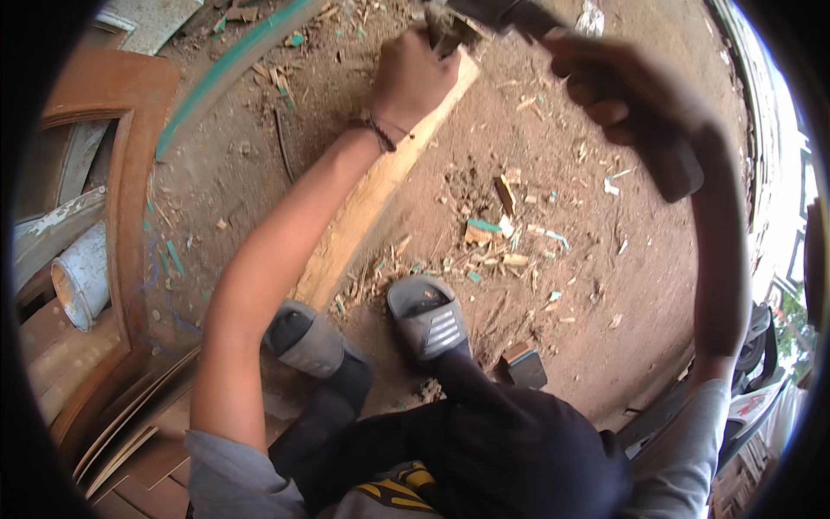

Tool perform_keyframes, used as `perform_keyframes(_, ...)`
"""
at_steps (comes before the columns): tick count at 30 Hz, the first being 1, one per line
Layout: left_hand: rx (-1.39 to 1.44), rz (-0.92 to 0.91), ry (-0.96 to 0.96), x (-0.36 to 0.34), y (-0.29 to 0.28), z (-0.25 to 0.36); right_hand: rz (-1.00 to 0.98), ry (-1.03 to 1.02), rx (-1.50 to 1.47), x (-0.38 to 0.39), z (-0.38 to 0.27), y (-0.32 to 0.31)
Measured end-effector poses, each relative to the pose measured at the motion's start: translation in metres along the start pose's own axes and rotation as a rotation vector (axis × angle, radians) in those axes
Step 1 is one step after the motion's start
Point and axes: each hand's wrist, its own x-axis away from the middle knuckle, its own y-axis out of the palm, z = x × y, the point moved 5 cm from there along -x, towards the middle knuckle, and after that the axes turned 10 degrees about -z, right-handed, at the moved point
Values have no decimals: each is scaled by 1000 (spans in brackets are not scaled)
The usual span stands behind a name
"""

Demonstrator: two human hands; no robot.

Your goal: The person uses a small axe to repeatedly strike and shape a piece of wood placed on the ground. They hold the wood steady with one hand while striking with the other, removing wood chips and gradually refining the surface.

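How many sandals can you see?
2. One grey sandal is at the picture's lower left, near the lower end of the wooden beam; the other sandal is just to its right. Both are worn. No others show, though some could be hidden.

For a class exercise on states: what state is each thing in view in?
Left hand: closed on unclear object
Right hand: closed
Dark tool: held in right hand
Plank: lying down
Bracelet: worn
Sandals: worn
White bucket: tipped sideways
Wood chips: scattered
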Motion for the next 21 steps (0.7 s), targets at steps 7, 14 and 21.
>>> perform_keyframes(7,85,-94,-157,2,8,-8,465,-663,318,46,-105,-55)
perform_keyframes(14,21,-28,-96,2,0,-3,-242,107,-213,2,-30,40)
perform_keyframes(21,-21,15,-80,5,-2,-1,460,-165,-120,42,-60,-46)
